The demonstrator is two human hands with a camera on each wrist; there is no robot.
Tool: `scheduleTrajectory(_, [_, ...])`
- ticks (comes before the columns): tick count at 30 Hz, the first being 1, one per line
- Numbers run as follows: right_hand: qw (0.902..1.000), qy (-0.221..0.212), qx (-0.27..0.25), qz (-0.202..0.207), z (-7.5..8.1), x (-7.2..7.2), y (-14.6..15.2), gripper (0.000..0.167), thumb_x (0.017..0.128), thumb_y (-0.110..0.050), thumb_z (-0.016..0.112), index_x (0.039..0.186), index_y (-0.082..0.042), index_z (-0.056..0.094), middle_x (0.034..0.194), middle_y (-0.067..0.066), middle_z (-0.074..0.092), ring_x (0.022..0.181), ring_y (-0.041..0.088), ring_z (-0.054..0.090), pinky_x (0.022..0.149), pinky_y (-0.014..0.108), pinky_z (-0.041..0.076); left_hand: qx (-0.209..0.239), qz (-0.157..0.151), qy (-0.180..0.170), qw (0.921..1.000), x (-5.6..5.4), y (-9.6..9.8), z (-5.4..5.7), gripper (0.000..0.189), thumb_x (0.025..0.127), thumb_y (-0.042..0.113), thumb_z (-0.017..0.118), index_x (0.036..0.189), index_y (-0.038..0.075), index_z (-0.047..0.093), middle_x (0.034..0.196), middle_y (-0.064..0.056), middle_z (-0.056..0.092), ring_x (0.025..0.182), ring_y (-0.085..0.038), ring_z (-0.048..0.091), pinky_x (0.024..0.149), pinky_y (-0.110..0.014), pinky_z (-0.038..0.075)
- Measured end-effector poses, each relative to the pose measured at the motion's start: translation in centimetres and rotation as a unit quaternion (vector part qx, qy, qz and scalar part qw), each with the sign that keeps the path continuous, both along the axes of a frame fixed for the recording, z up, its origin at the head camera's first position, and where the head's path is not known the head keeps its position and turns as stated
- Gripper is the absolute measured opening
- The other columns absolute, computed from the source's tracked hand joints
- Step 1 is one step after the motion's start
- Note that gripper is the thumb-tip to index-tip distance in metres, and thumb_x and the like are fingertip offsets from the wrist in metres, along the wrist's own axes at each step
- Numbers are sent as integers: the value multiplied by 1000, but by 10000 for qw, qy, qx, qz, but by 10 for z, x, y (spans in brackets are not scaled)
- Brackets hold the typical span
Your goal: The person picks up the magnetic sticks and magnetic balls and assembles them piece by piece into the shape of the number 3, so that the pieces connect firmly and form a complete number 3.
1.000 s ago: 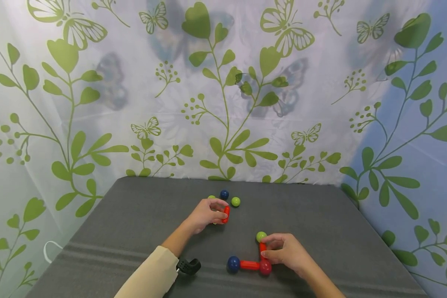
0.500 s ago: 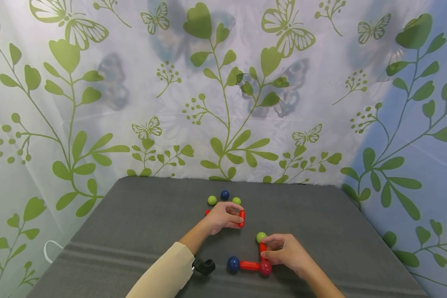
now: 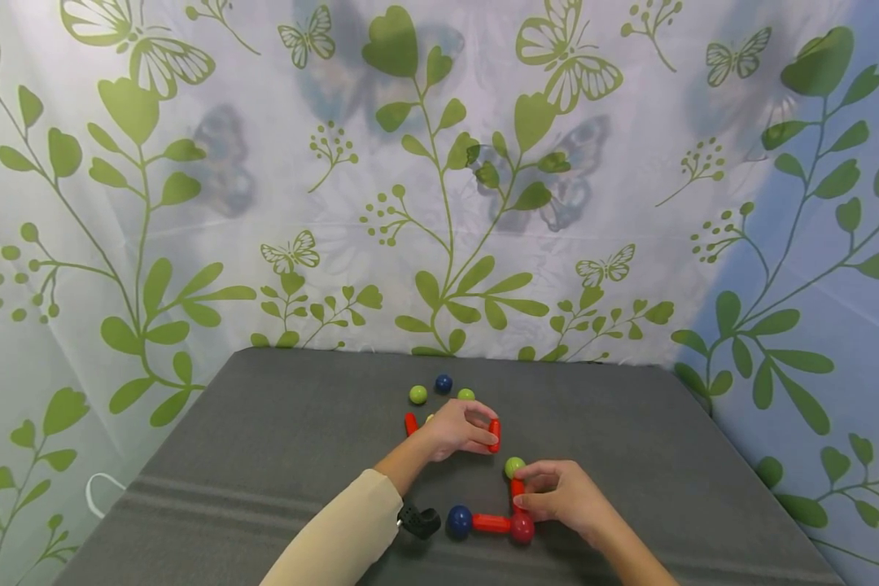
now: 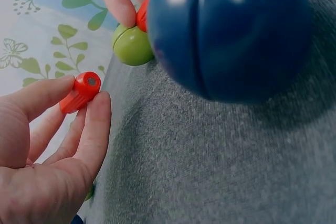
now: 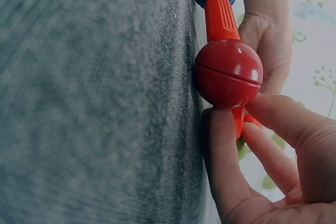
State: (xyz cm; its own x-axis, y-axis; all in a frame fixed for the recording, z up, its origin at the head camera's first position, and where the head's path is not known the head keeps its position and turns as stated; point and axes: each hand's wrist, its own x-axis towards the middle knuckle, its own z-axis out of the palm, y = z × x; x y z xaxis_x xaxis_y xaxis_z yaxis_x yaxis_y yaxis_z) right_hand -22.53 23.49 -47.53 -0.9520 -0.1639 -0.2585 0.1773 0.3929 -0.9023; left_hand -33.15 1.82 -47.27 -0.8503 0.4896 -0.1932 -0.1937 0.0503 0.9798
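My left hand (image 3: 460, 430) pinches a short red magnetic rod (image 3: 494, 436) between thumb and fingers, above the table; its end shows a metal disc in the left wrist view. My right hand (image 3: 566, 498) grips another red rod (image 3: 518, 489) that joins a green ball (image 3: 514, 467) to a red ball (image 3: 522, 528). From the red ball a further red rod (image 3: 491, 523) runs left to a blue ball (image 3: 459, 521), making an L on the table. In the right wrist view the red ball (image 5: 228, 74) sits right by my fingertips.
Behind my left hand lie a blue ball (image 3: 443, 383), two green balls (image 3: 418, 395) and a loose red rod (image 3: 411, 423). A small yellow piece is mostly hidden by that hand. The grey table (image 3: 300, 439) ends at a patterned curtain (image 3: 439, 203).
My left hand has moved right and slightly toward me with the red rod, uncovering a green ball and a loose red rod. The right hand keeps its place on the L.
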Motion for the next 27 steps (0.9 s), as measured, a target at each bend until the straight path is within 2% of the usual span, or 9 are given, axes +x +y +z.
scheduleTrajectory(10, [9998,-5,-162,89,0,0,2,49,80,-6,86,124,6,68,99,14,71,77,22,73,72,41,63,-153,-128,-29,9998,-2,11,4,45,85,-5,78,128,-3,62,99,-13,69,82,-22,75,83,-44,62])
scheduleTrajectory(19, [9995,0,-252,177,2,1,3,49,81,-6,86,124,7,67,98,14,71,77,22,74,73,41,63,-427,-231,-56,9988,-9,22,2,35,86,1,79,118,5,66,96,-12,71,82,-22,76,81,-38,62])
scheduleTrajectory(27, [9988,55,-400,271,4,3,4,50,81,-6,86,124,9,67,95,12,71,75,22,74,73,42,63,-424,-281,-196,9985,-10,31,2,36,86,-7,76,120,-3,64,90,-14,73,79,-22,74,81,-43,62])
